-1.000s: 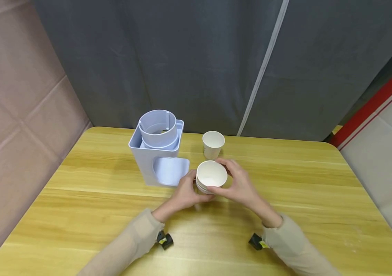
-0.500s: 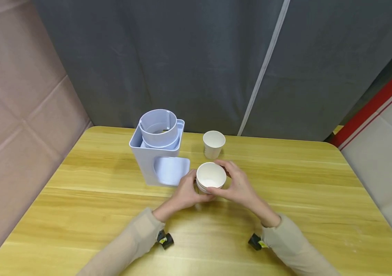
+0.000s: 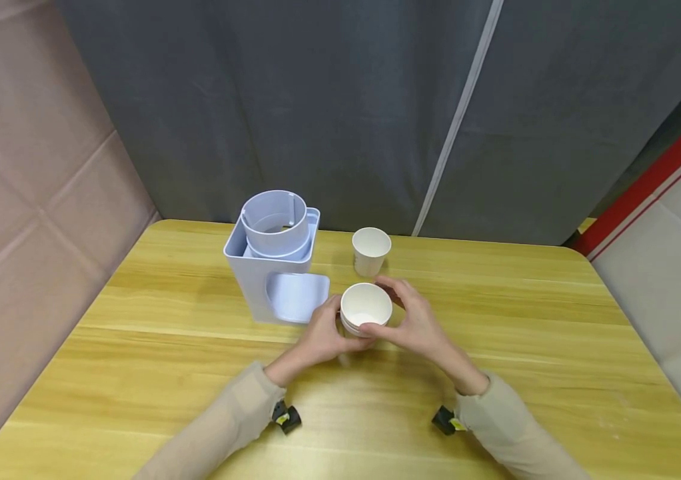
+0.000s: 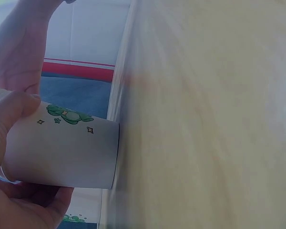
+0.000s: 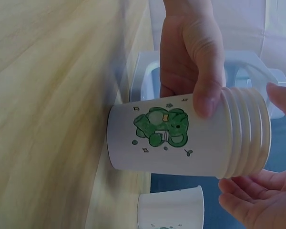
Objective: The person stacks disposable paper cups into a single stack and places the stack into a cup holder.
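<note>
A stack of nested white paper cups (image 3: 366, 305) stands upright on the table between my hands. My left hand (image 3: 324, 333) grips the stack lower down, its thumb (image 5: 208, 95) lying along the side of the bottom cup. At the top, my right hand (image 3: 415, 325) holds the rims between thumb and fingers. A green bear print shows on the stack (image 5: 164, 126) in the right wrist view, with several rims layered above it. Just behind, a single white paper cup (image 3: 370, 252) stands upright on the table.
Left of the stack stands a pale lavender plastic holder (image 3: 250, 283) with a round tube (image 3: 277, 237) in its top and a scoop-like opening in front. A grey curtain (image 3: 328, 113) hangs behind the wooden table (image 3: 154, 373).
The top rim of the stack sits very slightly lower in the head view than a second ago. Both hands keep nearly the same places; the single cup and the holder have not moved.
</note>
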`<state>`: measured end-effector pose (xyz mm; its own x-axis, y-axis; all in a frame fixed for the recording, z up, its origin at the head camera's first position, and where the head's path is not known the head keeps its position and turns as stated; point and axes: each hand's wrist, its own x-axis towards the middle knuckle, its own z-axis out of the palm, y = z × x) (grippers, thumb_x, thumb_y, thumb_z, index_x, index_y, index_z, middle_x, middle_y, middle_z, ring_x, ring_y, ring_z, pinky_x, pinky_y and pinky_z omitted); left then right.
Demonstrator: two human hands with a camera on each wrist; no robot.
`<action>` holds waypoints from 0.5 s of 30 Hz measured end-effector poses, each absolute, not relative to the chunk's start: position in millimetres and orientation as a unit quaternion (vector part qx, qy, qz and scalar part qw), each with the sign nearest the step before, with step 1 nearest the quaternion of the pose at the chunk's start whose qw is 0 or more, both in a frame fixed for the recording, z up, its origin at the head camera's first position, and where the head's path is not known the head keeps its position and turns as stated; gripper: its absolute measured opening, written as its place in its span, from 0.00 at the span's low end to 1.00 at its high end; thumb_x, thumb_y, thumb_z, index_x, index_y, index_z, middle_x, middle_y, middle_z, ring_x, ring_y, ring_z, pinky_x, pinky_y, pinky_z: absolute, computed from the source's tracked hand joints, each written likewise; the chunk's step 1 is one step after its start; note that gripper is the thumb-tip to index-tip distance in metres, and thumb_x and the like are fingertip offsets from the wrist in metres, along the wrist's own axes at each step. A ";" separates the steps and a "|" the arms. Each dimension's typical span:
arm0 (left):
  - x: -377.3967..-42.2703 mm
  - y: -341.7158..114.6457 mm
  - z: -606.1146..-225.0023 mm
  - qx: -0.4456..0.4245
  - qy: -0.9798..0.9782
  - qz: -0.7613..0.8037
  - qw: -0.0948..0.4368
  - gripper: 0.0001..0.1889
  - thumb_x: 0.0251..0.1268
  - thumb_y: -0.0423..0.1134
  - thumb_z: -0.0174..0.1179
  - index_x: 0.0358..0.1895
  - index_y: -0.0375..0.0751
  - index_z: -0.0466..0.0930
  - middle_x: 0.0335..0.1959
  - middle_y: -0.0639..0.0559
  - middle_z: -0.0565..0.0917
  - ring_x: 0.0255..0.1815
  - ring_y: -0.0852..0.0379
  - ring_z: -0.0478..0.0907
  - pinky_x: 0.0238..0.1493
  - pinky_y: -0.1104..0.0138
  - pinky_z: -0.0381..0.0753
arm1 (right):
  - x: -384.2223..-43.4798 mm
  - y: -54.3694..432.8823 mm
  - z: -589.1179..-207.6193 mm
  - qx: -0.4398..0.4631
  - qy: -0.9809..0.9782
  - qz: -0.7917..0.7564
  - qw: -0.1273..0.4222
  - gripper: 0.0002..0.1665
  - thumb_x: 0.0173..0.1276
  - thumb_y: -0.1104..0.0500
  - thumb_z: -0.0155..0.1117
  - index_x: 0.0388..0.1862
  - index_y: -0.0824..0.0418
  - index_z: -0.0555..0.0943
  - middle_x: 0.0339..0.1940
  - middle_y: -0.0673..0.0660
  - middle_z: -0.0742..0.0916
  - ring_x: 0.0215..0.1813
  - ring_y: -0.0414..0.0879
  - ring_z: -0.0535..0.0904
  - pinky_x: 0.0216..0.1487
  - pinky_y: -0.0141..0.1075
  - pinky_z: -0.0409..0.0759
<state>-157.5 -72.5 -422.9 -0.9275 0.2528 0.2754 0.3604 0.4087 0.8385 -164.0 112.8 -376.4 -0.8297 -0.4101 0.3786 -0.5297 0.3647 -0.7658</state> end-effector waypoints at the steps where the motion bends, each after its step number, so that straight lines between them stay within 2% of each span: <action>1: -157.4 -72.4 -422.9 -0.182 -0.837 -0.513 0.051 0.35 0.35 0.39 0.77 0.52 0.31 0.73 0.44 0.45 0.79 0.45 0.53 0.75 0.48 0.61 0.75 | -164.1 113.5 -376.2 0.279 -0.824 0.490 0.059 0.44 0.44 0.63 0.79 0.61 0.70 0.69 0.53 0.64 0.78 0.54 0.56 0.75 0.57 0.48 0.73; 15: -156.4 -72.0 -422.7 -0.178 -0.835 -0.519 0.044 0.37 0.35 0.38 0.77 0.54 0.30 0.72 0.44 0.45 0.79 0.46 0.52 0.75 0.49 0.61 0.76 | -176.6 129.6 -377.7 0.206 -0.815 0.540 0.046 0.38 0.54 0.66 0.72 0.62 0.72 0.67 0.55 0.66 0.77 0.57 0.58 0.73 0.62 0.50 0.68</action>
